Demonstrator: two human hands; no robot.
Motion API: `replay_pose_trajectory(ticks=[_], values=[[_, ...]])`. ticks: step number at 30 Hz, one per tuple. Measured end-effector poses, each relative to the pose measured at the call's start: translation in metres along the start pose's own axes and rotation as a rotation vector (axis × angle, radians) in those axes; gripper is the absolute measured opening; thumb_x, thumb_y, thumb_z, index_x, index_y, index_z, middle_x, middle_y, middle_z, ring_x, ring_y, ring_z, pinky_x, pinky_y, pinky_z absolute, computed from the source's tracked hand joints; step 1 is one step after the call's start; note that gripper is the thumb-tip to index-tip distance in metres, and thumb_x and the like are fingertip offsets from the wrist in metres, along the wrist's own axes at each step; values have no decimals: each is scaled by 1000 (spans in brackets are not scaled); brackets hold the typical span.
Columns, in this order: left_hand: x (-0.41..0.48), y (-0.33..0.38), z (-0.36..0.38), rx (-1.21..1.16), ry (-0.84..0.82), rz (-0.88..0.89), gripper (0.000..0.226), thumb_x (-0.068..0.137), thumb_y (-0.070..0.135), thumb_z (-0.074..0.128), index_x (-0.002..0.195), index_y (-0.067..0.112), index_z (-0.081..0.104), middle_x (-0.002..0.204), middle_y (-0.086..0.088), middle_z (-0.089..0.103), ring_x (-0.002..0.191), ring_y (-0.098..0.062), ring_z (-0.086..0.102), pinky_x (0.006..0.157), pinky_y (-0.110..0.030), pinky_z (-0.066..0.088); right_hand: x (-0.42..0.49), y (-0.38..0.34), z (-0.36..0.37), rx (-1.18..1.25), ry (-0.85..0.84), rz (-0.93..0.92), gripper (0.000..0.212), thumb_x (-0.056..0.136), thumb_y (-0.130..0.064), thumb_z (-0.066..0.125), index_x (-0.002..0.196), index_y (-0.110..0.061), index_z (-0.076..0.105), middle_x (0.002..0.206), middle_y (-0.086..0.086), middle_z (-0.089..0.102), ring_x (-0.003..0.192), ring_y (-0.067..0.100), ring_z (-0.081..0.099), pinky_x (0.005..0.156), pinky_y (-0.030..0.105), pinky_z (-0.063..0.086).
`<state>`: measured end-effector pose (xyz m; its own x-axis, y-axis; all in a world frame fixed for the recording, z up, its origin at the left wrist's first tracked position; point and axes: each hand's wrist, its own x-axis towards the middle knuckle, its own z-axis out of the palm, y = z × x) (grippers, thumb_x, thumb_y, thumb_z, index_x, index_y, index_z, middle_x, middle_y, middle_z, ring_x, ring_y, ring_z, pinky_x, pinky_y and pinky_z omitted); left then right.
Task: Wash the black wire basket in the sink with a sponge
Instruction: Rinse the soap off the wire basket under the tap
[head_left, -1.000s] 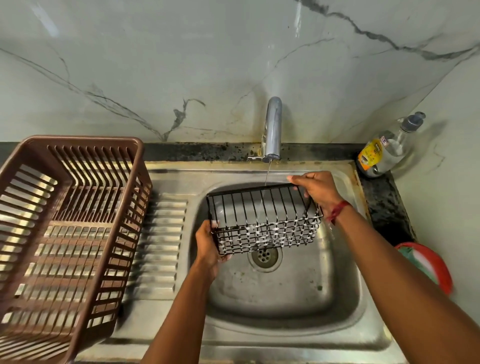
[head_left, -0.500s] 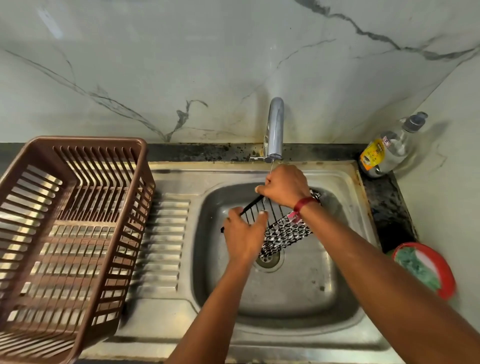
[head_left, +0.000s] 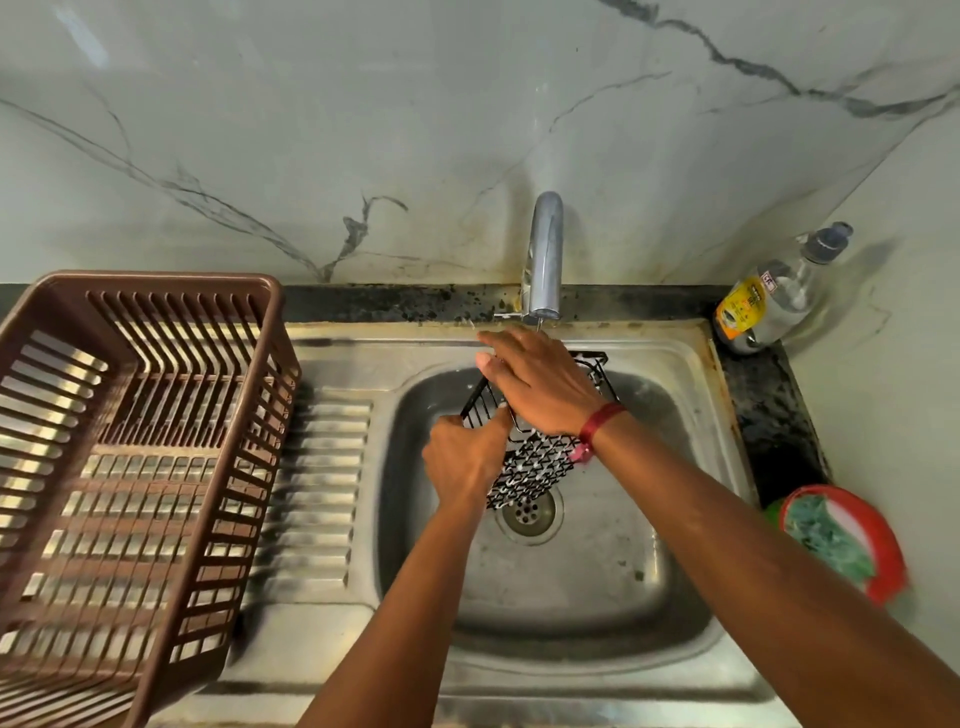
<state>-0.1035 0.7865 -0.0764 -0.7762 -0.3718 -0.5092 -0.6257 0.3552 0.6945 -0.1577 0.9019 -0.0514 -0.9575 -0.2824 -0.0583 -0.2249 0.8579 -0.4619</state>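
Observation:
The black wire basket (head_left: 535, 467) is tilted on edge over the steel sink (head_left: 597, 597), above the drain, with foam on its mesh. My left hand (head_left: 465, 457) grips its left rim from below. Stretched across the basket's upper part, just under the tap (head_left: 544, 260), my right hand (head_left: 540, 384) lies with fingers straight; a thin stream of water falls there. A green sponge (head_left: 826, 540) lies in a red dish (head_left: 883, 551) on the right counter. Much of the basket is hidden by my hands.
A brown plastic dish rack (head_left: 130, 457) stands on the ribbed drainboard (head_left: 317, 493) at the left. A clear soap bottle (head_left: 774, 296) with a yellow label leans in the back right corner. A marble wall rises behind the sink.
The basket was turned from level and broadside to tilted on edge. My right hand moved from its right rim to across its top, under the tap. My left hand shifted right.

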Motion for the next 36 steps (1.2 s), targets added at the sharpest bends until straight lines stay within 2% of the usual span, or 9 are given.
replay_pose_trajectory(ticks=[3, 8, 14, 16, 23, 26, 29, 32, 36], values=[[5, -3, -4, -30, -7, -31, 49, 81, 56, 75, 88, 8, 69, 90, -8, 71, 86, -27, 66, 81, -39, 53, -15, 26, 0, -2, -160, -5, 77, 85, -70, -1, 151, -31, 5, 160, -1, 2, 147, 16, 1, 120, 46, 5], [7, -7, -8, -87, 18, -82, 43, 83, 47, 79, 73, 9, 65, 77, -7, 69, 70, -22, 63, 81, -42, 58, -33, 55, -3, 2, -221, 208, 78, 84, -68, -5, 150, -27, -8, 157, 0, -18, 145, 15, -16, 119, 46, -6], [-7, -7, -3, -153, 19, -60, 70, 69, 73, 58, 70, 3, 66, 73, -12, 70, 73, -34, 71, 72, -53, 61, -36, -12, 7, -55, -174, -73, 78, 89, -65, 3, 151, -19, -12, 158, 2, -13, 146, 15, -14, 119, 33, -6], [-5, -9, -5, -203, 13, -81, 65, 62, 72, 65, 65, 7, 63, 69, -10, 70, 67, -31, 70, 69, -55, 63, -38, -9, 5, -62, -139, -115, 75, 91, -62, 2, 151, -19, -9, 159, 0, -8, 146, 13, -9, 120, 32, -2], [-6, -8, -9, -273, 9, -135, 37, 82, 40, 83, 75, 9, 64, 78, -6, 69, 81, -32, 74, 81, -52, 63, -41, 29, -1, -144, -131, 185, 78, 85, -66, -7, 151, -24, -1, 159, 2, -9, 147, 18, -7, 119, 53, -1], [-10, -6, -9, -276, -10, -123, 46, 69, 51, 77, 70, 7, 64, 72, -7, 68, 69, -29, 67, 74, -55, 63, -44, -3, 6, -215, -116, -5, 78, 88, -67, -4, 152, -22, -4, 159, 5, -10, 147, 22, -10, 118, 55, -5], [-4, -9, -9, -311, -20, -128, 48, 59, 51, 74, 67, 5, 66, 70, -10, 70, 74, -34, 73, 73, -59, 63, -48, -14, 13, -350, -76, -200, 70, 95, -59, 2, 152, -18, -3, 160, 4, -8, 147, 25, -8, 119, 51, -4], [1, -10, -10, -332, -5, -147, 49, 57, 53, 76, 66, 6, 67, 68, -10, 72, 79, -38, 76, 77, -58, 63, -50, 1, 8, -372, -44, -213, 69, 96, -58, -2, 152, -18, -6, 160, 4, -10, 148, 24, -6, 120, 46, -2], [3, -16, -10, -355, -12, -191, 42, 72, 45, 82, 78, 5, 70, 78, -12, 74, 84, -37, 76, 79, -55, 63, -56, 27, 2, -316, -50, -41, 74, 90, -61, -16, 151, -22, -5, 158, 6, -8, 147, 23, -9, 121, 46, 0]])
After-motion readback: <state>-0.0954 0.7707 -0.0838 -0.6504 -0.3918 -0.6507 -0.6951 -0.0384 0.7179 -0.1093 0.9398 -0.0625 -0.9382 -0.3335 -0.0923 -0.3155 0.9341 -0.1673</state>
